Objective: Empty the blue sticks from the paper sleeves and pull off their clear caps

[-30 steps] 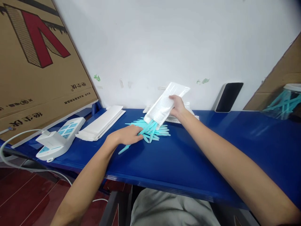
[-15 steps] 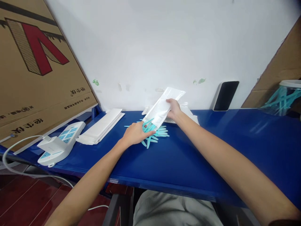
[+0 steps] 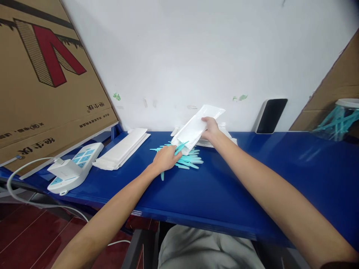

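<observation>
My right hand (image 3: 210, 128) grips a white plastic pouch (image 3: 196, 127) and holds it tilted, its open mouth low and to the left. My left hand (image 3: 166, 158) is closed on a few turquoise plastic sticks (image 3: 179, 147) whose tips poke into the pouch's mouth. A loose pile of the same turquoise sticks (image 3: 190, 161) lies on the blue table (image 3: 238, 186) just right of my left hand. More white pouches (image 3: 224, 136) lie flat behind my right hand by the wall.
A stack of white pouches (image 3: 122, 149) lies to the left. A white power strip (image 3: 74, 166) with a plugged-in adapter sits at the table's left end, below a leaning cardboard box (image 3: 42, 82). A phone (image 3: 271, 116) leans on the wall. A clear jar of turquoise sticks (image 3: 340, 119) stands far right.
My left hand moved right from the pile to the pouch's mouth, bringing a few sticks. The pouch dropped a little and tilted flatter.
</observation>
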The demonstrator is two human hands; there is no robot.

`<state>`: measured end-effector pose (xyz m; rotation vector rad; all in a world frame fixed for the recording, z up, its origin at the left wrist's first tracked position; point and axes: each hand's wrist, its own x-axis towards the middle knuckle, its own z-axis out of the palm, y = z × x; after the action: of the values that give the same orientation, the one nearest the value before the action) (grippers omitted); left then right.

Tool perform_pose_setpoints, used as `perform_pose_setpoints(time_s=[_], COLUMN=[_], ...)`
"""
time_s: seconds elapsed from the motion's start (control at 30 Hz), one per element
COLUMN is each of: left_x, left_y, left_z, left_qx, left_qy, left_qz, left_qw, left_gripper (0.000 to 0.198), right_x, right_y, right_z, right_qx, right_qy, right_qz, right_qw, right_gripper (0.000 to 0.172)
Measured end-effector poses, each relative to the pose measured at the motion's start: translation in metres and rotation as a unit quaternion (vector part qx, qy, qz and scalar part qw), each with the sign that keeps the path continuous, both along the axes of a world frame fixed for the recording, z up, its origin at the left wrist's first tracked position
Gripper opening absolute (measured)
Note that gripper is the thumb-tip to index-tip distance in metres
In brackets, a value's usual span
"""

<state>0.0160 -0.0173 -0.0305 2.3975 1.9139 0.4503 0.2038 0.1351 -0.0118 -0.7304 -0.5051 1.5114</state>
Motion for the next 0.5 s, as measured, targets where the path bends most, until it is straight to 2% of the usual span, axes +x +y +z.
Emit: perform_pose_setpoints(time_s=[0.07, 0.23, 0.5], left_x=[0.000, -0.003, -0.013], left_y=[0.000, 0.004, 0.007], left_z=[0.002, 0.006, 0.012], left_qx=[-0.005, -0.009, -0.001], left_qy=[-0.013, -0.062, -0.112], left_qz=[-0.005, -0.042, -0.087], left_qw=[1.000, 0.997, 0.990], left_gripper=[0.032, 0.031, 0.030], right_x=[0.010, 0.028, 0.037], right_y=[0.001, -0.001, -0.006], right_z=[0.002, 0.007, 0.015], right_qx=[-0.050, -0.086, -0.081], right_qy=[0.007, 0.015, 0.000], right_qz=[-0.006, -0.012, -0.029], right_qw=[0.999, 0.996, 0.996], right_gripper=[0.026, 0.028, 0.027])
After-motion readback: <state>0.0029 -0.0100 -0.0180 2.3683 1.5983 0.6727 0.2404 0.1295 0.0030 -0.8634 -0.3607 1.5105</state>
